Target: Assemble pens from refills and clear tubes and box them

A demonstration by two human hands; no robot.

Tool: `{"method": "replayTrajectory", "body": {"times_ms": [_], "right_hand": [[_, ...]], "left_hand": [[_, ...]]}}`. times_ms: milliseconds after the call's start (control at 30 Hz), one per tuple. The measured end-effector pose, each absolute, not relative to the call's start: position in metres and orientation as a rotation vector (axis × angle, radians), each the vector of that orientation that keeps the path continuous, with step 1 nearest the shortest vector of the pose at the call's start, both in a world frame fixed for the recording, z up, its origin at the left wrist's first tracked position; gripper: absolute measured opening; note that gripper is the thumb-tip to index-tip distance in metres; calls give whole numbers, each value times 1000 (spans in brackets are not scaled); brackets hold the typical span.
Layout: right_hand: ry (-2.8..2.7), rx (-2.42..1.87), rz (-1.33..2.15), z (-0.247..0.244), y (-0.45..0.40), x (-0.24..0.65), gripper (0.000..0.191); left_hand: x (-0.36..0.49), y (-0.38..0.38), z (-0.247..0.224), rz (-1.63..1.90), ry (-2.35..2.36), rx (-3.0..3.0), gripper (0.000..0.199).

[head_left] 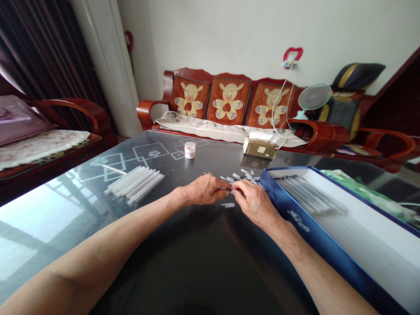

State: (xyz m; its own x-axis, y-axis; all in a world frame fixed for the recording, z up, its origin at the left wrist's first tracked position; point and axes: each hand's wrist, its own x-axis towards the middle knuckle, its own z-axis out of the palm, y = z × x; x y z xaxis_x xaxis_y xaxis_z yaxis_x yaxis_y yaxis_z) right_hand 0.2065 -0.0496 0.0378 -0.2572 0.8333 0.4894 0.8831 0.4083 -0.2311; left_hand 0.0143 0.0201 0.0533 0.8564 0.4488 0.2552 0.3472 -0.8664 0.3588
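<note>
I have the left hand (205, 190) curled and the right hand (254, 203) nearly closed, fingers meeting over the small white pieces (241, 177); I cannot tell what they grip; many pieces lie loose on the glass tabletop (183, 262); a stack of white tubes (134, 183) sits left; more tubes (308, 194) lie inside the blue box (278, 197).

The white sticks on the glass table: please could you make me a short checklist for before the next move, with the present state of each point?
1. A piece is held between the fingers of the left hand and the right hand: cannot tell, the fingers hide it.
2. Small white pieces are gathered together: not ok, one loose piece lies apart, nearer the person.
3. Bundle of white sticks lies side by side: ok.
4. Single white stick lies with the bundle: not ok, it lies apart.
5. Blue-rimmed box is open: ok, with sticks inside.
</note>
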Motion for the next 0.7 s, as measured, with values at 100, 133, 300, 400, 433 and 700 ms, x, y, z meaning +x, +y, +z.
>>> {"method": "replayTrajectory", "body": {"times_ms": [100,133,300,400,433,700], "right_hand": [[-1913,-1462,-253,36,-47,210,17],[-1850,-1487,-280,35,-46,213,20],[-1727,-1595,-161,33,-42,225,19],[-1716,-1575,-98,31,-43,218,19],[-1736,-1565,-101,30,-44,215,20],[-2009,-1546,-100,31,-46,217,40]], "left_hand": [[19,17,48,593,754,2670,30],[20,18,47,618,796,2644,30],[19,22,43,678,871,2575,31],[22,21,40,681,815,2612,31],[23,20,39,679,798,2628,32],[24,19,30,743,998,2727,42]]}}
